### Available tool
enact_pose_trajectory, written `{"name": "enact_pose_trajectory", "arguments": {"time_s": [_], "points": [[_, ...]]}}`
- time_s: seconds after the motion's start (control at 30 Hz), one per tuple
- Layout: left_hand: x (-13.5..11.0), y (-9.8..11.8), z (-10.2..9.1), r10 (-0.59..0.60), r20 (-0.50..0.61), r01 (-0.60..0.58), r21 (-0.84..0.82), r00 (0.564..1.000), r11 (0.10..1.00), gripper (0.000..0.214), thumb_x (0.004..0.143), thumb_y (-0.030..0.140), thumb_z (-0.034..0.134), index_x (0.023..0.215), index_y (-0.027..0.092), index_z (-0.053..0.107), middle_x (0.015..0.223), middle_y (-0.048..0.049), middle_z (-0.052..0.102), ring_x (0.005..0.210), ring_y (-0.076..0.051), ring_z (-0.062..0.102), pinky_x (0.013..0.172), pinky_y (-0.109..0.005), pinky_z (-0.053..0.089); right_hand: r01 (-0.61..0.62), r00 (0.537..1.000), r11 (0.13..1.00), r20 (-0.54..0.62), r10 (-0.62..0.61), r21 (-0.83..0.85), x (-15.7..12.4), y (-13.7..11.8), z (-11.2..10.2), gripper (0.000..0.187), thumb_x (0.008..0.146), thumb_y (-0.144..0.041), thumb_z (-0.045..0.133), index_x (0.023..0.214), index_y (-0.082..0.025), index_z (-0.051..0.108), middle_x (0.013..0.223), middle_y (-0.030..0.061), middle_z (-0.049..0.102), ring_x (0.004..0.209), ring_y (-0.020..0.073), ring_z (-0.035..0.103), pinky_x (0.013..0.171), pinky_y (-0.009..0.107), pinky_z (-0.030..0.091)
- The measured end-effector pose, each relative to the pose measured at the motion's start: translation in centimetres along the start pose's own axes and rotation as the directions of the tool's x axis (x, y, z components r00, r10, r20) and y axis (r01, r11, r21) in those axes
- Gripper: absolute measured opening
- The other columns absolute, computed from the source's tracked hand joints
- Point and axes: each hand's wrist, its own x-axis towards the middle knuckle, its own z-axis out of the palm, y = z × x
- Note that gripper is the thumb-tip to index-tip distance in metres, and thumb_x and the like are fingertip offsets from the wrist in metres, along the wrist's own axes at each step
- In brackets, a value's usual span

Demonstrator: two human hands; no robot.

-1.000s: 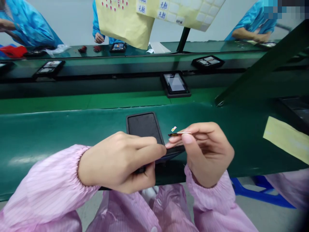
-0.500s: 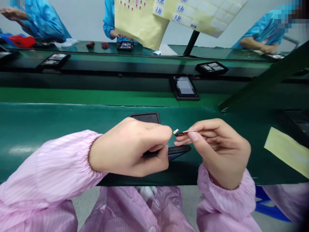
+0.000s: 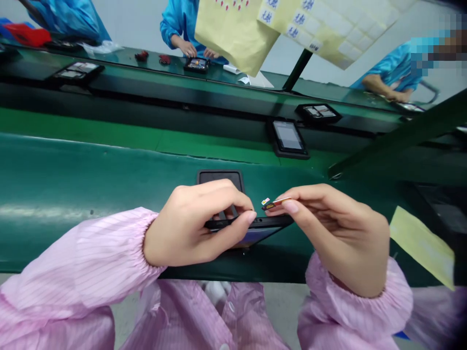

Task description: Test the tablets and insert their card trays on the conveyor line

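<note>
My left hand grips a thin black phone edge-on, thumb below and fingers on top, above the near edge of the green bench. My right hand pinches a small flat card tray with a tiny yellow-and-white piece at its tip, held right at the phone's upper edge. A black rubber tray lies on the bench just behind my left hand, partly hidden by my fingers. Both wrists are in pink striped sleeves.
A black tray with a phone rides the conveyor beyond; further trays sit behind. People in blue coats work at the far side, one pair of hands at a tray. Yellow paper sheets hang overhead; a yellow label sits right.
My left hand has turned the phone so its edge faces me and its fingers now lie along the top. The right hand has kept the small tray at the phone's edge. The view has shifted left.
</note>
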Motion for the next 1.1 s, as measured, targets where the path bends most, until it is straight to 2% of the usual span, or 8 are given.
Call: {"name": "enact_pose_trajectory", "arguments": {"time_s": [0.07, 0.13, 0.23, 0.47, 0.7, 0.87, 0.97, 1.1], "points": [[-0.4, -0.3, 0.2, 0.014, -0.127, -0.017, -0.026, 0.992, 1.000, 0.004, 0.084, 0.012, 0.060, 0.083, 0.016, 0.062, 0.070, -0.0007, 0.065, 0.059, -0.007, 0.057, 0.054, -0.017, 0.046, 0.055, 0.997, 0.996, 0.056, -0.051, -0.066, 0.3, -0.4, 0.2, 0.008, 0.087, -0.017, 0.064, 0.091, -0.023, 0.066, 0.083, -0.0030, 0.073, 0.073, 0.0103, 0.071, 0.070, 0.018, 0.057], [-0.8, -0.8, 0.5, 0.026, -0.233, -0.041, -0.060, 0.972, 0.997, 0.005, 0.083, 0.012, 0.059, 0.081, 0.016, 0.061, 0.068, -0.0014, 0.064, 0.058, -0.009, 0.057, 0.052, -0.018, 0.046, 0.146, 0.979, 0.982, 0.161, -0.126, -0.118, 0.8, -1.0, 0.6, 0.005, 0.088, -0.018, 0.062, 0.090, -0.023, 0.064, 0.082, -0.0030, 0.073, 0.070, 0.0100, 0.070, 0.064, 0.018, 0.054], [-1.2, -1.4, 0.7, 0.034, -0.309, -0.064, -0.088, 0.950, 0.994, 0.007, 0.083, 0.013, 0.058, 0.077, 0.015, 0.060, 0.063, -0.0022, 0.062, 0.055, -0.010, 0.056, 0.050, -0.020, 0.045, 0.260, 0.935, 0.948, 0.292, -0.200, -0.182, 1.6, -1.6, 1.2, 0.004, 0.090, -0.021, 0.058, 0.090, -0.023, 0.061, 0.080, -0.0025, 0.073, 0.063, 0.0105, 0.068, 0.054, 0.021, 0.049], [-1.3, -1.6, 0.7, 0.019, -0.327, -0.059, -0.114, 0.945, 0.992, 0.009, 0.083, 0.015, 0.056, 0.074, 0.016, 0.059, 0.060, -0.0031, 0.061, 0.054, -0.011, 0.055, 0.048, -0.022, 0.045, 0.330, 0.892, 0.912, 0.396, -0.216, -0.243, 2.6, -2.2, 1.4, 0.008, 0.092, -0.021, 0.052, 0.090, -0.025, 0.059, 0.079, -0.0029, 0.072, 0.059, 0.0101, 0.064, 0.054, 0.021, 0.046], [-1.2, -1.5, 0.9, -0.005, -0.348, -0.044, -0.134, 0.937, 0.990, 0.010, 0.082, 0.017, 0.055, 0.073, 0.018, 0.058, 0.060, -0.0027, 0.061, 0.053, -0.012, 0.055, 0.047, -0.023, 0.045, 0.392, 0.821, 0.876, 0.536, -0.196, -0.281, 3.5, -2.8, 1.3, 0.017, 0.095, -0.026, 0.048, 0.084, -0.023, 0.060, 0.068, -0.0042, 0.066, 0.054, 0.0092, 0.059, 0.048, 0.022, 0.038], [-1.1, -1.6, 1.3, 0.000, -0.390, -0.064, -0.150, 0.921, 0.987, 0.009, 0.081, 0.016, 0.056, 0.072, 0.018, 0.058, 0.058, -0.0016, 0.060, 0.051, -0.012, 0.054, 0.046, -0.024, 0.043, 0.317, 0.843, 0.932, 0.502, -0.193, -0.174, 3.6, -2.4, 1.3, 0.010, 0.094, -0.027, 0.053, 0.089, -0.024, 0.061, 0.077, -0.0034, 0.070, 0.062, 0.0091, 0.064, 0.055, 0.019, 0.044], [-1.2, -1.7, 1.5, 0.001, -0.423, -0.078, -0.163, 0.906, 0.984, 0.009, 0.081, 0.016, 0.055, 0.072, 0.018, 0.057, 0.058, -0.0014, 0.059, 0.052, -0.011, 0.054, 0.046, -0.023, 0.043, 0.352, 0.838, 0.919, 0.497, -0.226, -0.176, 3.4, -2.0, 1.5, 0.010, 0.094, -0.024, 0.053, 0.087, -0.023, 0.060, 0.074, -0.0039, 0.068, 0.060, 0.0083, 0.061, 0.053, 0.020, 0.043], [-1.1, -1.7, 1.6, 0.006, -0.416, -0.071, -0.140, 0.910, 0.988, 0.011, 0.083, 0.019, 0.054, 0.072, 0.019, 0.055, 0.057, -0.0004, 0.058, 0.052, -0.011, 0.054, 0.045, -0.023, 0.043, 0.426, 0.825, 0.867, 0.505, -0.255, -0.259, 3.0, -1.3, 1.8, 0.020, 0.097, -0.026, 0.046, 0.082, -0.025, 0.058, 0.067, -0.0050, 0.063, 0.053, 0.0081, 0.055, 0.048, 0.023, 0.037]]}}
